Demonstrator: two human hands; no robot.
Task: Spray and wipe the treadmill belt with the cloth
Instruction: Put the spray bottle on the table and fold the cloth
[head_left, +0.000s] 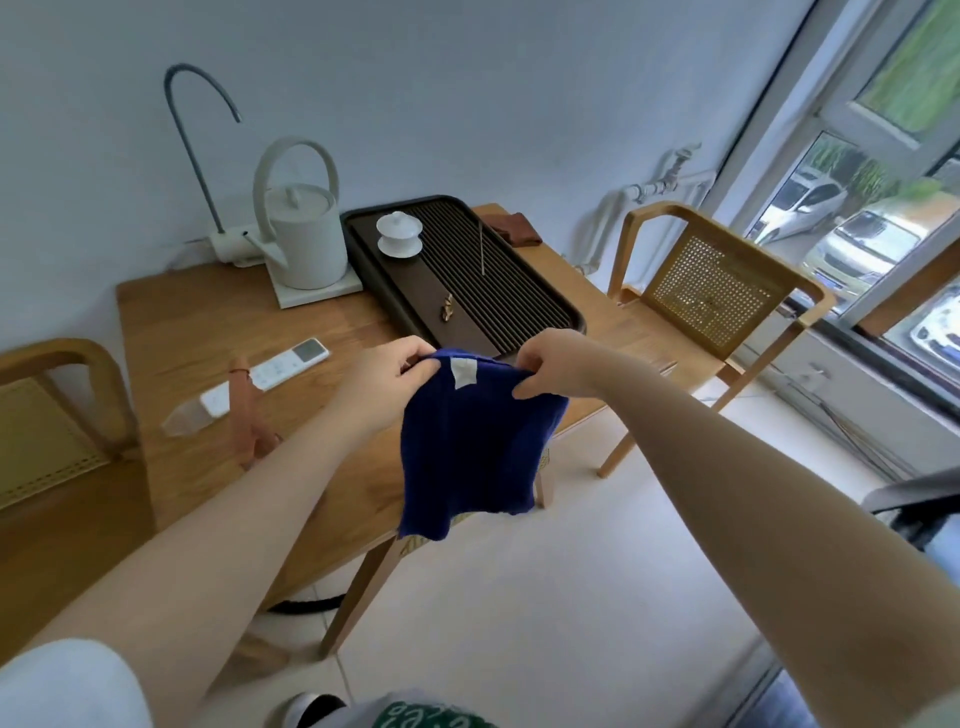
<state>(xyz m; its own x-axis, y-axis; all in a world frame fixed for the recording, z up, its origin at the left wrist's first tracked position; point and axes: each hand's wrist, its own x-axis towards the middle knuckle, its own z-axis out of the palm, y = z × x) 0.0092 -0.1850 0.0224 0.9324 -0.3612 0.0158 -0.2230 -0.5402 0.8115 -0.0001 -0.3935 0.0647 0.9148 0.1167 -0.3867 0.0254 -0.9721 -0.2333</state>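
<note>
While the fingers (415, 366) of the left hand (387, 376) are curling tight round one top corner of the cloth (478, 447), the right hand (553, 364) is pinching the other corner, so both hands are holding it stretched out in the air with the rest hanging down over the near edge of the wooden table (208, 322) (there's a little white tag (463, 372) right by the left thumb).

What's bugging me: I'm not seeing a treadmill belt anywhere in this view. A clear bottle with an orange top (241, 410), probably the spray, is lying on the table just left of the left forearm, beside a white remote (275, 366).

With both hands busy on the cloth, somebody's going to have to let go to grab it, and a one-corner grip could let the cloth slip to the floor. Its hem is also hanging near the tea tray (462, 275), so a careless swing towards the table might be catching the small bits on it.
</note>
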